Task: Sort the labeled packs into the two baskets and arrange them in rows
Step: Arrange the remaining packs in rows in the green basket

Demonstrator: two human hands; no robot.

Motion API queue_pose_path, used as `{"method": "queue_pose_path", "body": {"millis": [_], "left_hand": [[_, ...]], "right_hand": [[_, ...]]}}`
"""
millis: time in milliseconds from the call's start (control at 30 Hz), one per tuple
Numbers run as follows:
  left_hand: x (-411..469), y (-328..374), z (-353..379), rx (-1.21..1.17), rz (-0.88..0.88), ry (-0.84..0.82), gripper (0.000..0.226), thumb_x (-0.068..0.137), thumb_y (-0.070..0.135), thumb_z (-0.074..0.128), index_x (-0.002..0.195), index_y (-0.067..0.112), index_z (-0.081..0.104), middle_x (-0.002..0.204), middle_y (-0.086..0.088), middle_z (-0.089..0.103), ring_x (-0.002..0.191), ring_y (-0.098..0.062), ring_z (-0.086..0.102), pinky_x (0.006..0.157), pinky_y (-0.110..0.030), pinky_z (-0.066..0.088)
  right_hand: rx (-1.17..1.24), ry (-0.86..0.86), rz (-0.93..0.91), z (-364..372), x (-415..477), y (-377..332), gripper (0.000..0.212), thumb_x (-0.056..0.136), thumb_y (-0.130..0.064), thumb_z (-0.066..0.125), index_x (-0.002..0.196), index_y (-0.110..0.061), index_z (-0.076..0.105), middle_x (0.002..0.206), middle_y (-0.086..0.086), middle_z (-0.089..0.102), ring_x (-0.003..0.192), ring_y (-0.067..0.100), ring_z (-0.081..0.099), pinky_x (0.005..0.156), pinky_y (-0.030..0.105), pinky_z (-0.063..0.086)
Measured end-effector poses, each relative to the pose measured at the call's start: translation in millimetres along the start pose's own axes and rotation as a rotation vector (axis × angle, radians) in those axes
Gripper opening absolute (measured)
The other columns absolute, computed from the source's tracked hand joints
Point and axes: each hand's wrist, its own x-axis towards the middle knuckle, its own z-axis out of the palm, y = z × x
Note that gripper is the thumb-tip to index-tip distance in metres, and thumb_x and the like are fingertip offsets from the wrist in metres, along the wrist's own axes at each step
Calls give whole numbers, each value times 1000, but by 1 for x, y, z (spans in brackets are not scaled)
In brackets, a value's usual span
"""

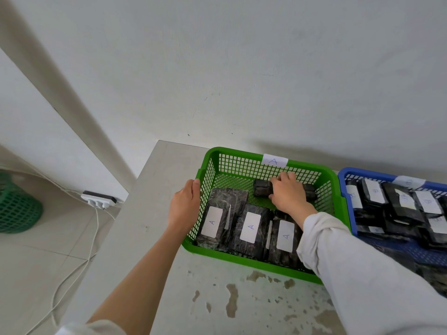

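Where the right hand (287, 193) curls round a dark pack (262, 188), its label is hidden; blue basket (344, 174) cut off at frame right; left hand (185, 201) grips the left rim of green basket (242, 259).

What you have on is plain, pale grey-white cloth, and it shows differently on your two arms. Your right sleeve (362, 274) is long and roomy, running from the lower right corner of the view to the wrist, where its cuff (314, 226) bunches into soft, rounded folds (the cloth looks thin and lightly creased along its length). Your right hand (287, 192) comes out of that cuff bare. Your left sleeve (96, 328) ends up by the elbow, so only a small, rumpled patch of the same pale cloth shows at the bottom edge, and the forearm and left hand (185, 201) are bare.
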Motion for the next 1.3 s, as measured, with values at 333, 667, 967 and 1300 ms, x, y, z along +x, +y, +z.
{"method": "queue_pose_path", "body": {"millis": [333,667,967,1300], "left_hand": [[2,-1,1,3,-1,-5,43,101,42,22,81,16,50,64,-6,56,54,-18,50,47,-33,34],[-1,2,-2,-10,2,-7,42,101,40,24,77,16,48,62,-3,54,54,-18,49,47,-33,34],[-2,4,-3,-22,-17,-14,40,101,40,24,78,17,47,62,-3,53,54,-17,49,45,-32,30],[-3,5,-4,-44,-20,-15,41,101,40,25,77,16,48,60,-1,50,54,-15,46,46,-31,30]], "right_hand": [[152,294,-81,-14,-11,3,58,87,-50,55,130,-12,45,120,8,58,110,26,43,89,35,38],[1034,469,-72,-60,-10,-78,51,75,-48,72,109,-16,51,100,0,62,86,13,59,73,27,49],[992,140,221,-29,0,-81,70,72,-50,73,122,-26,30,85,-5,59,71,19,63,63,31,48],[1659,433,535,-41,5,-90,70,68,-33,82,109,-24,26,88,-3,53,69,21,67,55,40,59]]}}
